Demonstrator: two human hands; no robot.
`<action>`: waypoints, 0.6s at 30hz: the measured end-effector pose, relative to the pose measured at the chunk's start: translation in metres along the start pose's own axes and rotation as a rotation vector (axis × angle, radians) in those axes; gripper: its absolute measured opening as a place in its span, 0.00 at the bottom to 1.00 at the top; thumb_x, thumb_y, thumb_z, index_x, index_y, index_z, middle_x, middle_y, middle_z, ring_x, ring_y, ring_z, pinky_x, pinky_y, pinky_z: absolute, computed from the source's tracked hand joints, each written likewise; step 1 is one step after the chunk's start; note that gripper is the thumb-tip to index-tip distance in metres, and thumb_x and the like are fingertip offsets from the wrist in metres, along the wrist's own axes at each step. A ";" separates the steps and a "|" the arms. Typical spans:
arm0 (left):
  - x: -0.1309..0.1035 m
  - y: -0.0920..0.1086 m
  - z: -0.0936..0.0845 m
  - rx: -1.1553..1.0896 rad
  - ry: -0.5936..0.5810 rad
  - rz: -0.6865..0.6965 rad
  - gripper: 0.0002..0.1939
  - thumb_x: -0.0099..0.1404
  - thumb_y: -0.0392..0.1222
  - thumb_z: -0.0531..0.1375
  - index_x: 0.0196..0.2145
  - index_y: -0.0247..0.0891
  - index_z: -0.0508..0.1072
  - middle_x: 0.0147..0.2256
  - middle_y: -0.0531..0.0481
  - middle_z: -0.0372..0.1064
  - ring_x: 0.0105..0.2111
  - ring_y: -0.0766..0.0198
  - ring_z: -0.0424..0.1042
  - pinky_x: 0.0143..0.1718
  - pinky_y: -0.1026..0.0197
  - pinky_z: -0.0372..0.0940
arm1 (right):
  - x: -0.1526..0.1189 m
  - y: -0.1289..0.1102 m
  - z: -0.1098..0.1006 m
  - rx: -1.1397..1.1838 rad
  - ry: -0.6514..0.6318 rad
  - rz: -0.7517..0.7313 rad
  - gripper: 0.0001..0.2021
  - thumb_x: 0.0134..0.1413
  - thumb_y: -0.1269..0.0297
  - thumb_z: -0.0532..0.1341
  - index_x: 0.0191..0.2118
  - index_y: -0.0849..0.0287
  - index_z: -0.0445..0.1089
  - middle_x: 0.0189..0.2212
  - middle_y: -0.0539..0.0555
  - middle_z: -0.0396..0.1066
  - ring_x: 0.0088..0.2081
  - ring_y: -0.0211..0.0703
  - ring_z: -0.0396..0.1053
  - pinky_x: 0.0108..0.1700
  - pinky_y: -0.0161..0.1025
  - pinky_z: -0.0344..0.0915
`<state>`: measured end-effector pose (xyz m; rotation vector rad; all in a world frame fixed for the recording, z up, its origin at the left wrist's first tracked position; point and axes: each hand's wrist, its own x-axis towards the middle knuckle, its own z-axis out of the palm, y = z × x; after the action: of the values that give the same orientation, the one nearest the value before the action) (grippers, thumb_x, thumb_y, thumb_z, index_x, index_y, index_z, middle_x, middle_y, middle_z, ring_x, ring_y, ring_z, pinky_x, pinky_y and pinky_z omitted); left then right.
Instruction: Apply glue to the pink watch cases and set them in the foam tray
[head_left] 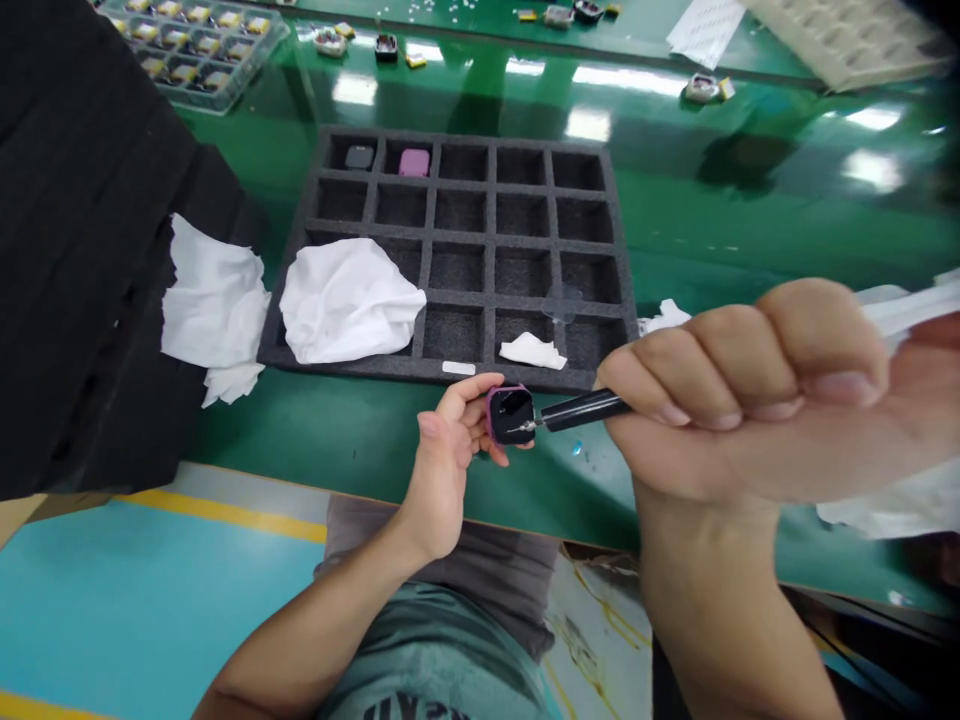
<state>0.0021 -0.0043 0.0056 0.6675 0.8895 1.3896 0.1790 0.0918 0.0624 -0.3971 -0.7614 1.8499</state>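
Note:
My left hand (457, 440) holds a small square device, like a smartwatch body (513, 410), by its edges. It has a glossy black face and a purple-pink rim, and the face is turned up. My right hand (742, 400) is closed in a fist around a black pen-like tool (585, 409) with a thin metal tip. That tip lies over the right side of the device's face; whether it touches cannot be made out. The tool's back end is hidden in my fist. Just beyond both hands lies a black foam tray (461, 240) with square compartments.
In the tray's back row sit a dark square piece (360, 157) and a purple one (414, 163). White cloths (349, 300) lie on the tray and beside it. Black foam blocks (97, 250) stack up at left. A clear parts tray (214, 95) stands at the back left.

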 end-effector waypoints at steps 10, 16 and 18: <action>0.000 -0.001 0.000 -0.001 -0.006 -0.006 0.45 0.66 0.79 0.45 0.56 0.36 0.72 0.42 0.41 0.77 0.37 0.54 0.77 0.33 0.57 0.64 | -0.002 0.005 0.016 -0.171 -0.001 0.010 0.33 0.56 0.44 0.68 0.15 0.55 0.50 0.11 0.44 0.39 0.14 0.37 0.42 0.18 0.43 0.46; 0.000 0.000 0.001 0.012 -0.005 -0.006 0.45 0.66 0.79 0.44 0.56 0.37 0.72 0.42 0.41 0.77 0.36 0.54 0.77 0.33 0.57 0.64 | 0.002 0.012 0.022 -0.216 -0.042 -0.089 0.32 0.56 0.45 0.67 0.14 0.53 0.50 0.09 0.42 0.37 0.11 0.36 0.40 0.16 0.42 0.43; 0.000 0.000 0.001 0.017 -0.004 -0.007 0.45 0.67 0.79 0.45 0.56 0.37 0.72 0.42 0.41 0.76 0.37 0.54 0.77 0.33 0.57 0.64 | 0.000 0.011 0.023 -0.235 -0.004 -0.050 0.33 0.56 0.43 0.67 0.14 0.54 0.50 0.10 0.42 0.37 0.12 0.36 0.40 0.17 0.42 0.43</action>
<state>0.0028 -0.0045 0.0059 0.6785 0.9008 1.3753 0.1574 0.0820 0.0724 -0.5193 -0.9875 1.7203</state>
